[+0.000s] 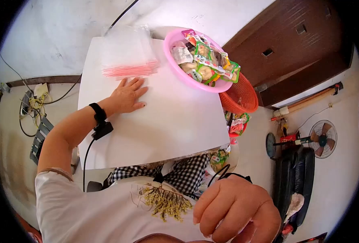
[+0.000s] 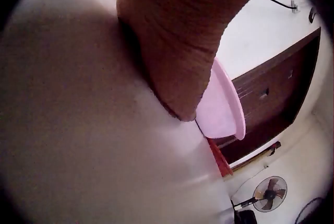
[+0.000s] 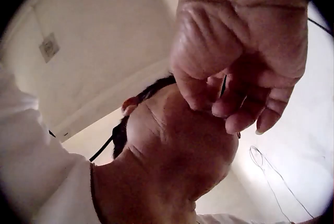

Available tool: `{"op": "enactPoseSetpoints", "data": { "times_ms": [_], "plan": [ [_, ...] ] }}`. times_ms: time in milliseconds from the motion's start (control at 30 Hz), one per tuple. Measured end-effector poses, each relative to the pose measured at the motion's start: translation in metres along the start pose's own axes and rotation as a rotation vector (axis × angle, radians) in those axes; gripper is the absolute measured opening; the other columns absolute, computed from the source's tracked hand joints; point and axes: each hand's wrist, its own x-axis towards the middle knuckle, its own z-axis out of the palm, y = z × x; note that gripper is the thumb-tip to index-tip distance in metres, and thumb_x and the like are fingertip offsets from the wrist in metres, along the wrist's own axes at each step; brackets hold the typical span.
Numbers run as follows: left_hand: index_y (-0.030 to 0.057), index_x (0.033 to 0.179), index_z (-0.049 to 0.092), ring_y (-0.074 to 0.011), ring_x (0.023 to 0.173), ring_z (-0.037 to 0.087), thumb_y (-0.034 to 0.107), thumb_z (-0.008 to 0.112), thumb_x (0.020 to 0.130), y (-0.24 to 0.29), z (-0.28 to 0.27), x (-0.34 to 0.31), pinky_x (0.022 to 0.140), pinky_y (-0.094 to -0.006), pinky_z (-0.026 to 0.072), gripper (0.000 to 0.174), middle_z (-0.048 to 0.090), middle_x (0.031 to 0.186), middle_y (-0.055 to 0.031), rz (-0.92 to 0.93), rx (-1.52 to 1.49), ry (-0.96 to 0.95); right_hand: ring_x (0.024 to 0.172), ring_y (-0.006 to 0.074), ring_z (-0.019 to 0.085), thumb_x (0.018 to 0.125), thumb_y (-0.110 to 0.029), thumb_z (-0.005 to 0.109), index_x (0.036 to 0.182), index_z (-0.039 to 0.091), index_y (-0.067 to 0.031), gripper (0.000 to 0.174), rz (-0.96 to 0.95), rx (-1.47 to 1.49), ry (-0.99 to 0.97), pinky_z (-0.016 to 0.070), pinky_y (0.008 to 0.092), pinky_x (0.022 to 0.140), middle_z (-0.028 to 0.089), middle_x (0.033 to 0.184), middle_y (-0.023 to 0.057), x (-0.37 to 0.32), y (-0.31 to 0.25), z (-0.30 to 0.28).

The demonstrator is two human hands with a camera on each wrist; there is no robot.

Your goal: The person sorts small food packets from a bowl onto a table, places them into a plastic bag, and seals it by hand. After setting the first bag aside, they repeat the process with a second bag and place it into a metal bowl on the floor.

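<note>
My left hand [image 1: 126, 96] rests palm down on the white tabletop [image 1: 175, 121], fingers spread. Its fingertips point toward a stack of clear plastic bags [image 1: 128, 50] with pinkish-red edges. In the left wrist view, that hand [image 2: 177, 41] lies low against the white surface. My right hand [image 1: 238, 208] is raised close to the head camera, above the lap and off the table. Its fingers curl loosely inward, and the right wrist view shows the hand [image 3: 240, 51] in front of the chin with no object between the fingers.
A pink basin [image 1: 169, 52] full of packaged snacks [image 1: 205, 60] stands at the table's far right corner. Beside it is a red basket [image 1: 244, 95], with more packets [image 1: 238, 121] below. A fan [image 1: 323, 139] and black sofa [image 1: 295, 182] stand at right; cables [image 1: 37, 105] lie on the left floor.
</note>
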Motion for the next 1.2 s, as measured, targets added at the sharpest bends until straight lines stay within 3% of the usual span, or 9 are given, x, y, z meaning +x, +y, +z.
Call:
{"op": "enactPoseSetpoints", "data": {
  "times_ms": [200, 367, 467, 567, 633, 700, 1000, 1100, 1200],
  "plan": [
    [0.0091, 0.136, 0.048, -0.0289, 0.141, 0.026, 0.047, 0.05, 0.092, 0.006, -0.008, -0.004, 0.114, -0.0511, 0.0189, 0.058, 0.034, 0.148, -0.0153, -0.038, -0.012, 0.001, 0.056, 0.0176, 0.055, 0.087, -0.021, 0.071, 0.108, 0.06, -0.0109, 0.026, -0.066, 0.06, 0.014, 0.04, 0.0272, 0.045, 0.057, 0.07, 0.0055, 0.01, 0.033, -0.009],
    [0.0091, 0.135, 0.048, -0.0299, 0.139, 0.028, 0.047, 0.051, 0.092, 0.009, -0.003, 0.002, 0.113, -0.0508, 0.0198, 0.057, 0.035, 0.147, -0.0154, -0.049, 0.001, 0.017, 0.066, 0.0293, 0.062, 0.086, -0.016, 0.065, 0.094, 0.06, -0.0039, 0.015, 0.189, 0.076, -0.112, 0.0496, 0.0422, 0.059, 0.065, 0.087, 0.0139, 0.001, 0.034, -0.063],
    [0.0084, 0.135, 0.048, -0.0329, 0.14, 0.029, 0.042, 0.059, 0.087, 0.011, -0.006, 0.005, 0.113, -0.0528, 0.0212, 0.06, 0.037, 0.147, -0.0178, -0.051, -0.038, 0.02, 0.075, 0.0321, 0.06, 0.081, -0.012, 0.067, 0.095, 0.06, -0.0029, 0.018, 0.511, -0.845, -0.031, 0.0498, 0.0383, 0.069, 0.061, 0.087, 0.012, -0.002, 0.051, -0.104],
    [0.0085, 0.135, 0.048, -0.0337, 0.139, 0.029, 0.041, 0.06, 0.086, 0.012, -0.01, 0.004, 0.113, -0.0529, 0.021, 0.06, 0.036, 0.147, -0.0179, -0.047, -0.064, 0.03, 0.091, 0.0271, 0.061, 0.08, -0.006, 0.064, 0.099, 0.063, -0.0026, 0.018, 0.494, -1.395, 0.055, 0.0491, 0.0368, 0.079, 0.063, 0.097, 0.0111, -0.02, 0.102, -0.178],
    [0.0089, 0.135, 0.048, -0.032, 0.139, 0.029, 0.043, 0.056, 0.088, 0.011, -0.008, 0.004, 0.113, -0.0512, 0.0209, 0.058, 0.036, 0.147, -0.017, -0.048, -0.043, 0.03, 0.093, 0.0284, 0.061, 0.079, -0.008, 0.064, 0.101, 0.064, -0.0038, 0.022, 0.76, -1.322, 0.308, 0.0486, 0.0351, 0.082, 0.062, 0.096, 0.0127, -0.03, 0.108, -0.226],
    [0.009, 0.135, 0.048, -0.0311, 0.139, 0.029, 0.043, 0.055, 0.089, 0.012, -0.009, 0.004, 0.113, -0.0503, 0.0209, 0.058, 0.036, 0.148, -0.0165, -0.059, -0.041, 0.022, 0.099, 0.0301, 0.059, 0.079, -0.01, 0.064, 0.102, 0.064, -0.0035, 0.024, 0.776, -1.616, 0.3, 0.0476, 0.038, 0.088, 0.061, 0.102, 0.0141, -0.047, 0.109, -0.287],
    [0.0091, 0.136, 0.048, -0.0304, 0.14, 0.027, 0.043, 0.054, 0.089, 0.013, -0.014, 0.006, 0.114, -0.0497, 0.0201, 0.059, 0.036, 0.148, -0.0156, -0.086, -0.059, -0.019, 0.128, 0.0322, 0.042, 0.077, -0.019, 0.067, 0.123, 0.055, -0.006, 0.049, 0.999, -2.151, -0.056, 0.041, 0.0513, 0.095, 0.049, 0.135, 0.0125, -0.043, 0.135, -0.352],
    [0.0092, 0.135, 0.048, -0.0303, 0.14, 0.028, 0.043, 0.055, 0.089, 0.012, -0.012, 0.006, 0.114, -0.0494, 0.0203, 0.058, 0.036, 0.148, -0.0152, -0.09, -0.063, -0.011, 0.121, 0.0321, 0.051, 0.083, -0.018, 0.06, 0.118, 0.059, -0.0067, 0.037, 0.95, -2.142, 0.016, 0.0409, 0.0516, 0.094, 0.056, 0.129, 0.0142, -0.05, 0.145, -0.368],
    [0.0094, 0.135, 0.048, -0.0299, 0.14, 0.028, 0.043, 0.055, 0.089, 0.011, -0.008, 0.004, 0.114, -0.049, 0.0207, 0.058, 0.036, 0.148, -0.0148, -0.09, -0.068, -0.007, 0.104, 0.0324, 0.062, 0.088, -0.016, 0.053, 0.11, 0.064, -0.0066, 0.026, 1.278, -2.134, -0.209, 0.0442, 0.0512, 0.089, 0.065, 0.112, 0.0155, -0.031, 0.143, -0.37]
  ]
}}
